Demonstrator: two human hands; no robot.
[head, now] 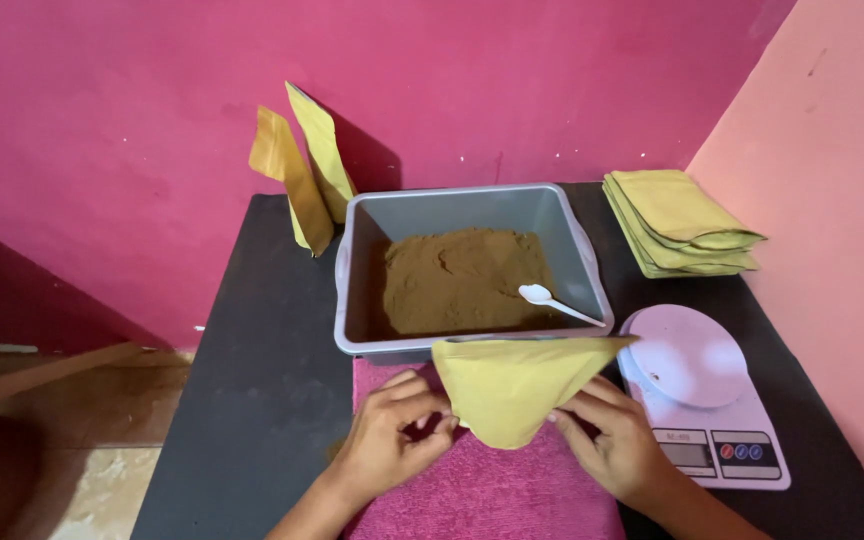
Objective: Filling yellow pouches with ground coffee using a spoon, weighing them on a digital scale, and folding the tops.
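Nearest, both hands meet over a pink cloth [512,495] spread on the dark worktop [252,400]. The left hand [392,435] and the right hand [612,440] hold a yellow pouch [517,385] between them: the left grip pinches its lower left edge with curled fingers, the right grip pinches its right edge with thumb and fingertips. The pouch sits between the two grips and slightly beyond them, lifted off the cloth. Its wide mouth edge runs left to right at the far side, touching or just over the near rim of the tray; its narrow end points near, down toward the cloth. So the long axis runs near to far, tilted.

Just right of the right hand stands a white scale [702,400], close to the worktop's right edge. To the left of the cloth the worktop is bare up to its left edge.

Beyond the pouch sits a grey tray [362,270] of brown powder [457,280], with a white spoon [552,300] lying in the powder, handle resting toward the tray's right rim. Far right, near the wall corner, lies a stack of flat pouches [682,220]. Far left, two pouches [302,175] stand upright against the pink wall [502,80], just beside the tray's far left corner.
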